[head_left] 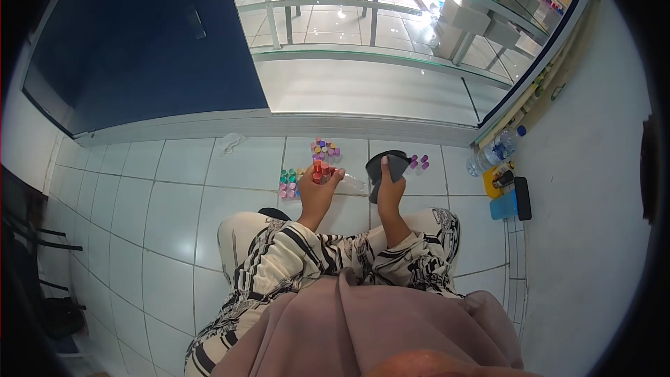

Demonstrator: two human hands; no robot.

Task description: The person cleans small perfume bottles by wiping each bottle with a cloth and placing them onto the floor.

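Note:
My left hand [318,195] is closed round a few small red-capped bottles [322,172], held upright above the floor. My right hand [391,192] grips a dark grey, rounded object [392,165], thumb lying on top of it; what it is I cannot make out. Several small bottles with green and pink caps [287,183] stand on the tiles just left of my left hand. Beyond that hand is a group with purple, yellow and other caps [325,148]. A few purple-capped ones [419,162] are right of the grey object. Something clear, like plastic [354,182], lies between my hands.
On the right by the wall are a clear bottle with a blue cap [497,150], a yellow item [493,180] and a blue box [504,206]. A crumpled white piece [232,142] lies on the floor. A glass cabinet [363,80] and dark blue panel [150,42] stand ahead.

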